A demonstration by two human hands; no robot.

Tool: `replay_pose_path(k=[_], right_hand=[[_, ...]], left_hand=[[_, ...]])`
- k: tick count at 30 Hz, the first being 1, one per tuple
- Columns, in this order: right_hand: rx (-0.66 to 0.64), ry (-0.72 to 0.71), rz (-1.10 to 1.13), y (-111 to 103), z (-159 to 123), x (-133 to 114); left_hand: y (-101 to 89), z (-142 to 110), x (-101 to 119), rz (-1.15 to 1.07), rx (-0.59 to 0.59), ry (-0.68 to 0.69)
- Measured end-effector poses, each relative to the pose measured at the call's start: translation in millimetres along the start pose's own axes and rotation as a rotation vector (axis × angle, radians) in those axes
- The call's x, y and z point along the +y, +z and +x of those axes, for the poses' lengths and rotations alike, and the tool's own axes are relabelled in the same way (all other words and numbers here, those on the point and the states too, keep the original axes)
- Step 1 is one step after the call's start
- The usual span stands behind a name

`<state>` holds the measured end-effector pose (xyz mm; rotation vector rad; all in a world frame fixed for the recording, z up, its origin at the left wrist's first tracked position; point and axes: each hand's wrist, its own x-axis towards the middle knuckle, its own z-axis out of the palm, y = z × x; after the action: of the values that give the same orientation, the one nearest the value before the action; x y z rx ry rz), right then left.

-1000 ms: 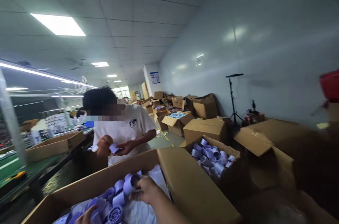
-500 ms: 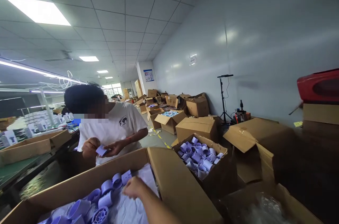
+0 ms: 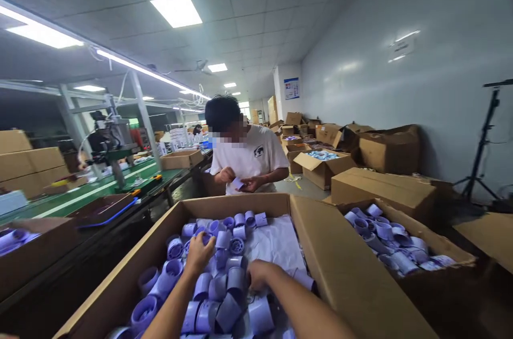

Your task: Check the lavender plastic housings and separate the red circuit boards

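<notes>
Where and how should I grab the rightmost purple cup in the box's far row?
Probably best by the curved side wall of that purple cup, right hand coming from the near right: flat white sheet borders it there, while another cup crowds its left.

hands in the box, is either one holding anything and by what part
It cannot be told: the left hand curls over the purple cups, and the right hand has its fingertips hidden beside one.

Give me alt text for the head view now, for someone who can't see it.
A person's left hand and right hand reach among purple cylindrical parts in an open cardboard box. Beyond it, a co-worker in a white shirt holds a purple piece.
</notes>
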<state>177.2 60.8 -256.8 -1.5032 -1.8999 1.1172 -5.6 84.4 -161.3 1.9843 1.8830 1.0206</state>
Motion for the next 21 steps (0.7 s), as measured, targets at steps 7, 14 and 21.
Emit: replay_pose_path(k=[7,14,21], right_hand=[[0.012,0.078,-0.090,-6.6,-8.6,-7.2],[0.373,-0.001,0.208,-43.9,-15.4,-33.2],[0.286,-0.098,0.631,-43.7,-26.9,-55.7]], left_hand=[[7.0,-5.2,-0.5,-0.083,-0.235,0.041],[13.1,-16.5,5.9,-0.138,-0.480,0.152],[13.2,-24.1,13.7,-0.331,-0.638,0.309]])
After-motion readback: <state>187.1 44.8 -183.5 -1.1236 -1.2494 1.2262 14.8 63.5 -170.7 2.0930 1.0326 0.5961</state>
